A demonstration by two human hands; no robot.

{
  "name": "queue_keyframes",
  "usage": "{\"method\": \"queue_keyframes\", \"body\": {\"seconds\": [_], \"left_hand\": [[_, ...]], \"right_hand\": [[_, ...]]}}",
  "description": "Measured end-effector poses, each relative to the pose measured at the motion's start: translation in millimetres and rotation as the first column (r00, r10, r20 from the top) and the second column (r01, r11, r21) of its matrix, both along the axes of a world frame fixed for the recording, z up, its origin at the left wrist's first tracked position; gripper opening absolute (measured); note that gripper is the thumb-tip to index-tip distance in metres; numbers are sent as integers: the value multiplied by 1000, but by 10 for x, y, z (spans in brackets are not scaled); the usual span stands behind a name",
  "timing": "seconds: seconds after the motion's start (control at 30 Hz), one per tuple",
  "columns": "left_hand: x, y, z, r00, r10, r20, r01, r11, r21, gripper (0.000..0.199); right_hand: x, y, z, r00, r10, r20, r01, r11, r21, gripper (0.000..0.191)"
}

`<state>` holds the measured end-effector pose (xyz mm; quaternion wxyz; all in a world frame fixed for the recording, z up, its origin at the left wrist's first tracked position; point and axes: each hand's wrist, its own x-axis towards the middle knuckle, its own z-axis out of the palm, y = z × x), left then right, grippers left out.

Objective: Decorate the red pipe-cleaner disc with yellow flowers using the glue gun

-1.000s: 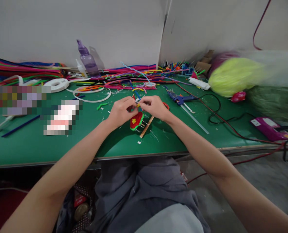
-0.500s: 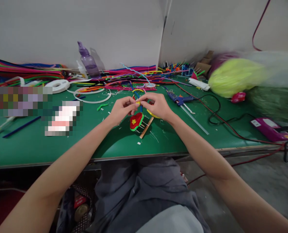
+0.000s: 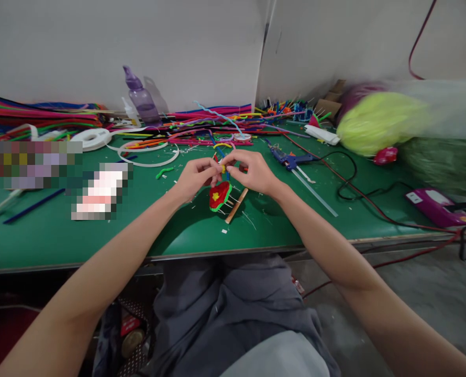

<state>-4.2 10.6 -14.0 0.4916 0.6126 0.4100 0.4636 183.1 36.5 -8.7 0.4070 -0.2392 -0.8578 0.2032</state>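
Note:
Between my two hands, at the centre of the table, is a small yellow piece [image 3: 223,169]. My left hand [image 3: 199,176] pinches it from the left, fingers closed. From the right, my right hand [image 3: 251,170] has thumb and index finger closed on the same piece. Just below my fingertips is a red shape [image 3: 220,197] with a green edge and a yellow star-like middle. A wooden stick [image 3: 236,206] lies slanted beside it, with thin white strands around. Blue and yellow fuzzy stems [image 3: 222,145] show behind my fingers.
A blue glue gun [image 3: 291,160] with its cord lies to the right, near a purple power strip [image 3: 439,207]. Fuzzy stems [image 3: 201,123] and a purple bottle [image 3: 142,102] stand along the wall. A white tape roll [image 3: 90,139] is at left, plastic bags [image 3: 378,123] at right.
The yellow strip seen below my right hand is no longer visible. Both hands stay almost in place, still pinching the small yellow piece. The whole view has shifted slightly.

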Motion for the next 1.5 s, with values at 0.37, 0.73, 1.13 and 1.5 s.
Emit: {"method": "queue_keyframes", "body": {"seconds": [0.37,0.73,1.13,1.5], "left_hand": [[4,10,-11,1000,10,17,-10,1000,6,14],[-22,54,-47,999,24,27,-25,998,49,21],[-16,39,-66,999,34,-19,-33,998,50,20],[-17,42,-58,997,29,-73,-18,990,141,25]], "right_hand": [[-15,-20,-67,997,-53,52,47,991,126,16],[2,18,-58,999,-19,32,16,997,81,15],[-14,43,-103,995,-101,3,100,990,97,12],[0,19,-97,992,-116,46,97,951,295,19]]}}
